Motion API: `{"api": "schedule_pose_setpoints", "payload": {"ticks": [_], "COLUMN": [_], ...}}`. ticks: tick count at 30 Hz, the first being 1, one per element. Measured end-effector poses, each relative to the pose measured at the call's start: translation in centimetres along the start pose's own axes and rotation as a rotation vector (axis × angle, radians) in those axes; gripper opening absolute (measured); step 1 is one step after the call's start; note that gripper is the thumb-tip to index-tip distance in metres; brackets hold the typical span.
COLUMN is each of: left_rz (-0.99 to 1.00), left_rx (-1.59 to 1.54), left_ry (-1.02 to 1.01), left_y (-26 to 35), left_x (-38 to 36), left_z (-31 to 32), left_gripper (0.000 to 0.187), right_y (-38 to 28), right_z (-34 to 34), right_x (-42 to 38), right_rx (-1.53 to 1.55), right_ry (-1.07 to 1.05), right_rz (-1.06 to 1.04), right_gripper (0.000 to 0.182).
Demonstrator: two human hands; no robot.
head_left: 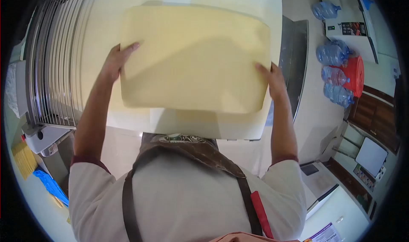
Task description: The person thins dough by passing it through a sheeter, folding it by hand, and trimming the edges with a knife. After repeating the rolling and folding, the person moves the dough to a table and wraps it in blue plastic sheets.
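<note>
A wide, pale yellow rectangular sheet (196,59) with rounded corners spans the space between my hands. My left hand (118,62) grips its left edge, thumb lying on top and the other fingers hidden at the edge. On the opposite side, my right hand (275,79) pinches the right edge with its thumb over the surface. The sheet is over a white tabletop (187,123), casting a shadow along it, and my own shadow falls across the sheet. Part of the surface left of the sheet also looks pale yellow.
A metal-barred rack (53,63) borders the table's left side. Right of the table runs a dark metal surface (294,67). Several clear blue water bottles (332,54) and a red tub (354,76) stand at the far right. A brown apron (183,150) covers my front.
</note>
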State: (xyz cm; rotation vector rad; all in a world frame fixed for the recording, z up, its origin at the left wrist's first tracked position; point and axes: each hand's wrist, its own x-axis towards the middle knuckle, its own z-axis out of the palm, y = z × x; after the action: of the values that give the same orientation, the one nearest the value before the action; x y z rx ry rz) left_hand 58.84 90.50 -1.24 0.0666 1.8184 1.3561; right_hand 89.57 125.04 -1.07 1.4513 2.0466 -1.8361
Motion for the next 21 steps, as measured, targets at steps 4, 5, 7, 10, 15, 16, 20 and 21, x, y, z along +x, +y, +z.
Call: {"api": "schedule_pose_setpoints", "payload": {"ticks": [4, 5, 7, 10, 15, 16, 20, 21], "left_rz": [-0.074, -0.116, -0.203, -0.256, -0.112, -0.100, -0.009, -0.001], "left_rx": [-0.147, -0.150, -0.170, -0.225, -0.184, -0.141, -0.117, -0.116], "left_ry": [-0.052, -0.074, -0.125, -0.089, -0.237, -0.161, -0.124, -0.067], "left_y": [0.0, 0.7, 1.3, 0.2, -1.9, -0.2, -0.2, 0.4], "left_x": [-1.2, -0.7, 0.0, -0.2, 0.8, -0.2, -5.7, -7.5], "left_z": [0.7, 0.6, -0.2, -0.9, -2.0, -1.7, -2.7, -2.5], "left_gripper": [0.055, 0.056, 0.057, 0.056, 0.047, 0.047, 0.050, 0.052], "right_y": [-1.3, -2.0, -2.1, -0.9, 0.8, 1.1, 1.7, 1.5], "right_z": [0.6, -0.2, -1.3, -2.8, -3.1, -2.9, -0.9, -1.1], "right_x": [-2.5, -1.9, -1.6, -2.6, -3.3, -3.4, -3.1, -2.3], "right_rx": [0.123, 0.249, 0.311, 0.276, 0.173, 0.156, 0.073, 0.049], "right_ry": [-0.069, -0.201, -0.266, -0.206, -0.096, -0.068, 0.009, 0.018], "right_rz": [-0.104, -0.264, -0.308, -0.263, -0.228, -0.233, -0.273, -0.281], "right_gripper": [0.064, 0.062, 0.061, 0.061, 0.061, 0.061, 0.061, 0.061]}}
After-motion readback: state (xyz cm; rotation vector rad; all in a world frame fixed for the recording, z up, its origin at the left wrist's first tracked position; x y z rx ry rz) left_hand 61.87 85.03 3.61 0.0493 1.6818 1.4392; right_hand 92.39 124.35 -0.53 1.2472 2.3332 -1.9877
